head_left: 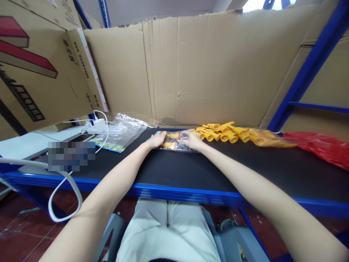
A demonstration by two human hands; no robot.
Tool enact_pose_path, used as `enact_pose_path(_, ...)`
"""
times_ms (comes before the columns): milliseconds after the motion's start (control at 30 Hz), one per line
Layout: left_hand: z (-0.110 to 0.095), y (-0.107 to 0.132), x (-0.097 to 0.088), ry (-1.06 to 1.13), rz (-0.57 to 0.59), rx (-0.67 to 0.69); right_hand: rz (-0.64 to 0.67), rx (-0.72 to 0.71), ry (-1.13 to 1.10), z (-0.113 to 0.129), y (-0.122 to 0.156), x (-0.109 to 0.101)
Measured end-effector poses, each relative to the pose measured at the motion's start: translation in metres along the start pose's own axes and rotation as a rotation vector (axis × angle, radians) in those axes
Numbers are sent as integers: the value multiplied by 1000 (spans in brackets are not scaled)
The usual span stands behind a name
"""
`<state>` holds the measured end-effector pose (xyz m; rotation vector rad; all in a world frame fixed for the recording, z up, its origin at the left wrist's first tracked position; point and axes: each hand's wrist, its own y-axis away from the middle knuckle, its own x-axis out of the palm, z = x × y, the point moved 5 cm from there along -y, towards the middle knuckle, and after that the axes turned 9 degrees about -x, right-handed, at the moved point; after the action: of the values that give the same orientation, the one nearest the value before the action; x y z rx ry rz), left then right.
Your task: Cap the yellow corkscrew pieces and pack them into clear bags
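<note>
Both my arms reach forward over a black table top. My left hand and my right hand rest on a small clear plastic bag with yellow toy pieces inside, one hand at each end. The fingers of both hands press down on the bag, curled over its edges. Just right of my right hand lies a heap of loose yellow plastic toy pieces.
A pile of clear bags with colourful cards lies at the left, beside a white charger and cable. Red plastic sheeting lies at the right. Cardboard walls stand behind; a blue frame edge runs along the front.
</note>
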<state>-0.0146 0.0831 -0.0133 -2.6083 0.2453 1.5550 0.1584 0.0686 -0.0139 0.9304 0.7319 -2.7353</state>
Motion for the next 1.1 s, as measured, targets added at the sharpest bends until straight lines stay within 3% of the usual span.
enact_pose_path(100,-1,1,0,-130,-4,-9,-23,-62,107,12,2,-6)
enact_pose_path(233,-4,5,-3,-185,-15,-47,170,-179,94,32,8,-2)
enact_pose_path(400,-11,8,-12,-251,-89,-65,315,-169,-26,48,18,5)
enact_pose_path(500,-12,9,-15,-256,-142,-90,325,-170,-41,52,19,5)
enact_pose_path(633,-10,10,-15,-237,-169,-79,200,-137,53,40,9,-12)
enact_pose_path(767,-2,7,-17,-220,-189,-71,-193,-162,371,20,0,-57)
enact_pose_path(833,6,2,-18,-197,-187,-78,-242,-137,575,10,2,-71)
enact_pose_path(1000,24,-7,-20,-119,-174,-119,156,3,826,-12,10,-61)
enact_pose_path(1100,28,-8,-21,-99,-174,-121,162,23,874,-9,10,-55)
